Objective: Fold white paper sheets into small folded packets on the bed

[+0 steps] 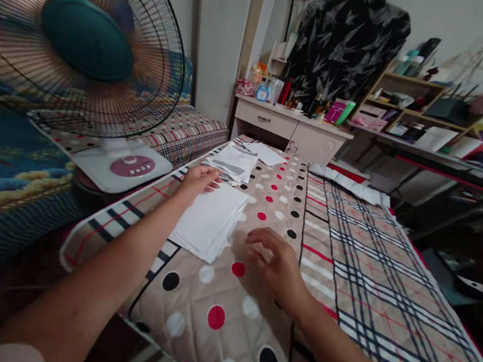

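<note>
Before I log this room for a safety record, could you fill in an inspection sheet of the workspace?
Surface: quilted cloth, dotted and plaid.
Job's things: stack of white sheets, edges uneven; printed papers beyond.
Clutter: whitish strip at the cloth's far right, unidentified.
Hands: left hand at the stack's far left corner, contact unclear; right hand apart from it, fingers bent.
Cables: black cable on the back wall.
Surroundings: fan at left; dresser and hanging dark shirt behind.
</note>
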The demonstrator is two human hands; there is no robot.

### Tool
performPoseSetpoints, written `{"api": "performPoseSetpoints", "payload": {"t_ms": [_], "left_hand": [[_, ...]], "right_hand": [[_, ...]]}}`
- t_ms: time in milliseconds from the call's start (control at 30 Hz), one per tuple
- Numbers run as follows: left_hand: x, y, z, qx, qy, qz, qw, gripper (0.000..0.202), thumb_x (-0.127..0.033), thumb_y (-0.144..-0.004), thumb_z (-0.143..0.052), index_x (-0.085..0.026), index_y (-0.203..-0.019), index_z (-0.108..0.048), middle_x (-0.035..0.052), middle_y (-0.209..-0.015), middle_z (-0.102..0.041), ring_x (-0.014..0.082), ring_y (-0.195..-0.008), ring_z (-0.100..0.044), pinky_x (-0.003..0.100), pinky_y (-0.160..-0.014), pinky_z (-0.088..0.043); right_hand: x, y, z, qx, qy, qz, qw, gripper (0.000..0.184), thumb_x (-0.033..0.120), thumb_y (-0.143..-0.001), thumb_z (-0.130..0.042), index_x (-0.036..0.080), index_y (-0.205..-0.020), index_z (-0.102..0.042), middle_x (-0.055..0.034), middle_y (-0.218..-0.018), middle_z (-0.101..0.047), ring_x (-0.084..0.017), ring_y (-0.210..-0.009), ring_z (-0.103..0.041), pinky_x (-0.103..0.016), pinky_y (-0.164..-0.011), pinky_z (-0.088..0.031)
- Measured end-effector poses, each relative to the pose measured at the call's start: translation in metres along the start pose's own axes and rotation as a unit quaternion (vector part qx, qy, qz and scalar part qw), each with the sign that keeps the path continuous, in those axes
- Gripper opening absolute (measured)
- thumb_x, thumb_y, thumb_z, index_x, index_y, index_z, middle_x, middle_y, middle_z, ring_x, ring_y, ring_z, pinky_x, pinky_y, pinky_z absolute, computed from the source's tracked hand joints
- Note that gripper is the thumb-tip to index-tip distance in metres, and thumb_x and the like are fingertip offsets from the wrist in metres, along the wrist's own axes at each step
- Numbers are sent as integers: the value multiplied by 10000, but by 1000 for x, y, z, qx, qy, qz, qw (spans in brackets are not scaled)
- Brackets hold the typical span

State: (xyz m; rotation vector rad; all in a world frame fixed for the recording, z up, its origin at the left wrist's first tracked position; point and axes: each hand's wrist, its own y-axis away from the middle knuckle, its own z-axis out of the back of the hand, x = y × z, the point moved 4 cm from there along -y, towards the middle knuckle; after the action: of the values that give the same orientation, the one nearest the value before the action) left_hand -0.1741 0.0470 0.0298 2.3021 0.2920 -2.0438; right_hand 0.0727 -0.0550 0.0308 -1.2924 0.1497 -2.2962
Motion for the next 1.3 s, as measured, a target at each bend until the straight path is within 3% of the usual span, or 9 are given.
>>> {"api": "performPoseSetpoints", "payload": {"t_ms": [133,300,533,700,800,900,1100,1233,1300], "left_hand": [[11,-2,42,-94,37,6,995,289,-335,-741,-710,-137,-948,-670,41,-773,-696,91,-586,-633,174,-548,-478],[18,0,49,-118,89,17,989,277,-296,-732,-715,-138,-953,-662,30,-766,-684,88,-590,-638,185,-572,-498],[17,-3,53,-123,146,27,981,242,-242,-714,-735,-130,-919,-670,44,-778,-688,97,-593,-647,189,-556,-502],[4,-1,66,-158,221,29,962,140,-203,-765,-676,-146,-890,-650,14,-749,-664,77,-609,-637,169,-586,-515],[0,0,73,-183,257,32,948,70,-192,-810,-617,-154,-868,-631,-3,-711,-643,60,-592,-617,144,-579,-506],[-2,1,75,-190,270,38,943,67,-178,-825,-585,-153,-868,-630,-2,-707,-639,60,-582,-613,144,-565,-501],[-1,0,70,-179,261,37,948,122,-198,-773,-648,-148,-884,-639,3,-717,-643,73,-587,-617,161,-562,-497],[3,-1,66,-157,233,36,959,143,-217,-756,-661,-150,-881,-646,7,-729,-652,75,-600,-619,163,-570,-492],[5,-1,64,-139,213,35,967,170,-224,-741,-669,-142,-889,-656,19,-750,-665,83,-611,-625,170,-567,-491]], "right_hand": [[33,-18,-40,87,135,112,981,349,223,-816,-634,153,-1158,-642,-149,-1296,-597,-267,-1184,-560,-423,-1008,-438],[44,-23,-86,135,271,105,947,806,546,-830,-622,47,-1424,-406,-253,-1501,-353,-376,-1408,-305,-589,-1119,-261],[52,-6,-121,158,399,196,882,509,352,-942,-502,-20,-1287,-538,-298,-1350,-516,-376,-1246,-511,-548,-1068,-349],[61,-1,-121,156,438,235,854,351,299,-918,-508,17,-1092,-623,-258,-1076,-654,-347,-975,-624,-478,-840,-482],[60,-6,-109,171,405,250,863,201,255,-934,-483,118,-921,-630,-141,-921,-674,-261,-839,-621,-371,-709,-466],[54,-14,-93,180,380,283,862,170,259,-936,-509,150,-858,-614,-70,-873,-679,-202,-790,-606,-332,-719,-423],[33,-37,-74,157,366,269,877,142,181,-890,-552,173,-767,-623,-47,-782,-688,-171,-724,-577,-304,-697,-373],[45,-38,-62,126,272,157,941,65,169,-836,-616,190,-786,-651,-47,-821,-694,-192,-798,-604,-294,-695,-404],[64,-23,-48,99,95,88,987,33,230,-807,-667,214,-835,-675,-40,-912,-697,-193,-852,-620,-304,-736,-447]]}}
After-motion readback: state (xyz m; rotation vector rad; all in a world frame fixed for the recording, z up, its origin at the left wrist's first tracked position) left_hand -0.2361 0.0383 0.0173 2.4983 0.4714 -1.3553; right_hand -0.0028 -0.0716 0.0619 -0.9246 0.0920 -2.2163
